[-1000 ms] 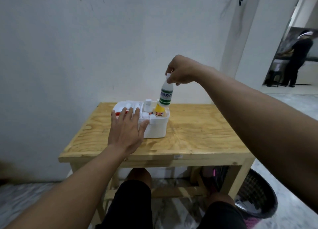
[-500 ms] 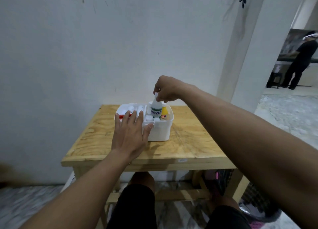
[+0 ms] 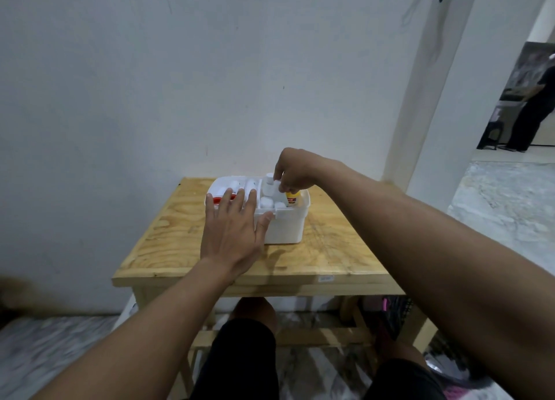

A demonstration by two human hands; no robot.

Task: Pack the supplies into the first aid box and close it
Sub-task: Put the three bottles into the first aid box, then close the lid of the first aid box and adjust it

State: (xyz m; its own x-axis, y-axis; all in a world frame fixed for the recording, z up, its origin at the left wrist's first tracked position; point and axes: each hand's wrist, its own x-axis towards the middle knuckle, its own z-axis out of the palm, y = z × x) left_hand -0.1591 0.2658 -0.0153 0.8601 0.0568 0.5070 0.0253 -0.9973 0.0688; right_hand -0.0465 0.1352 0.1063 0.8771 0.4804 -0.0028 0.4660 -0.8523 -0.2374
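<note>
An open white first aid box stands on the wooden table, near its back edge. My left hand lies flat against the box's front left, fingers spread over the rim, holding nothing. My right hand reaches down into the right compartment, its fingertips pinched on the top of a white-capped bottle; the bottle's green label is hidden. Beside it are a yellow bottle and small white caps. The left compartment holds white rolls and a red item.
The table backs onto a pale wall. A dark mesh basket sits on the floor under the table's right side. My knees are below the front edge. Another person stands far off through the doorway at right.
My right hand has lowered the green-labelled bottle from well above the box down into the right compartment. My left hand has stayed on the box's front left.
</note>
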